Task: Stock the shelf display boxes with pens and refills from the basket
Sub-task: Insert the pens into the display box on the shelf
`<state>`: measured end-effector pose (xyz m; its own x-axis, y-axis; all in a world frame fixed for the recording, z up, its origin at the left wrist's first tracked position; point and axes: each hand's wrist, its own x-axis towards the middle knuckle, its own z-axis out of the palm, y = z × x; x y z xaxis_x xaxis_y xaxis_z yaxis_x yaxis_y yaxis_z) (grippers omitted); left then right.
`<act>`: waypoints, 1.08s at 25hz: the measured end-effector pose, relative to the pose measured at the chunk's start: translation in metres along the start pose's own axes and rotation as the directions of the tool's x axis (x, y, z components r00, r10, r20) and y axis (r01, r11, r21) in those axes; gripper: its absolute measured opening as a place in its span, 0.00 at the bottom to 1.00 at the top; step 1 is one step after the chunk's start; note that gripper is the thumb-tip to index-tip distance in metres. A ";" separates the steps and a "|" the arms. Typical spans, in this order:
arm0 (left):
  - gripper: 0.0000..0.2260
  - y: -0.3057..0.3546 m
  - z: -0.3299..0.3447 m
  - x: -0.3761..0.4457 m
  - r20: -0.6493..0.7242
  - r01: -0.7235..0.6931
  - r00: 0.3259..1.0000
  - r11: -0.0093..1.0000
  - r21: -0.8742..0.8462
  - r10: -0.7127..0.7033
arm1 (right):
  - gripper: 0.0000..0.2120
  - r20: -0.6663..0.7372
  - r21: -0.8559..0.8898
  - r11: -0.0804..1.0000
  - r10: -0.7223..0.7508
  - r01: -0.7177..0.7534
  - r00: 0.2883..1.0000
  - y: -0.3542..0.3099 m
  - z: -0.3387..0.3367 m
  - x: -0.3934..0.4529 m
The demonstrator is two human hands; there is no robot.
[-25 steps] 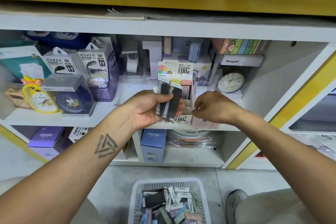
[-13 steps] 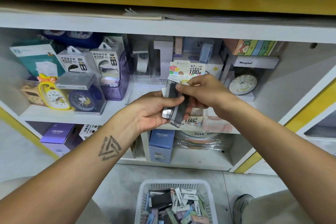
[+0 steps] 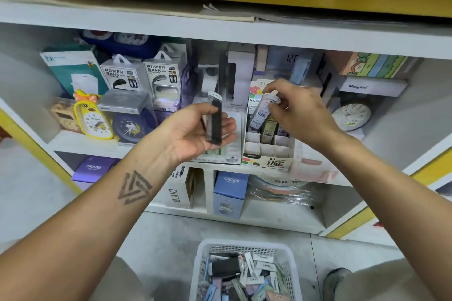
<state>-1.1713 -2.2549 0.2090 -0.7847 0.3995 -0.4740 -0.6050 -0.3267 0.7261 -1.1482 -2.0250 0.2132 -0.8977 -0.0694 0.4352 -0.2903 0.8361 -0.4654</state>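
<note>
My left hand (image 3: pixel 195 133) holds a dark refill case (image 3: pixel 214 121) upright in its palm, thumb curled over it, in front of the middle shelf. My right hand (image 3: pixel 299 111) pinches a clear refill tube (image 3: pixel 263 111) by its white cap, tilted over the display box (image 3: pixel 266 154) with cardboard dividers marked "100". A few refill cases stand in the box's back slots. A second box marked "2B" (image 3: pixel 231 157) sits just left of it. On the floor below stands the white basket (image 3: pixel 204 254) with several refill cases in it.
Power bank packs (image 3: pixel 122 76), a yellow duck clock (image 3: pixel 91 117) and a blue clock (image 3: pixel 129 127) fill the shelf's left. A white clock (image 3: pixel 352 116) stands right. Boxes sit on the lower shelf (image 3: pixel 230 193). My shoe (image 3: pixel 336 281) is beside the basket.
My right hand took one refill from the bunch in my left hand and carried it right to the display box. My left hand opened slightly and kept the dark case.
</note>
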 end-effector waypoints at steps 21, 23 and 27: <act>0.09 -0.015 0.009 -0.003 0.057 0.005 0.998 0.995 0.098 -0.011 | 0.12 0.016 -0.087 0.992 -0.091 0.092 0.996 -0.001 0.026 0.004; 0.08 -0.015 0.011 -0.003 0.073 0.026 0.997 0.993 0.112 -0.035 | 0.18 0.176 0.334 0.941 -0.004 -0.056 0.984 -0.010 0.019 0.002; 0.09 -0.014 0.013 -0.008 0.111 0.052 0.992 0.993 0.102 -0.064 | 0.15 0.339 0.603 0.781 -0.068 -0.161 0.939 -0.013 0.007 -0.006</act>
<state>-1.1551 -2.2425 0.2090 -0.7248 0.5119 -0.4612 -0.6284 -0.2166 0.7471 -1.1413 -2.0389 0.2115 -0.9350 -0.3062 0.1791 -0.2822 0.3358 -0.8987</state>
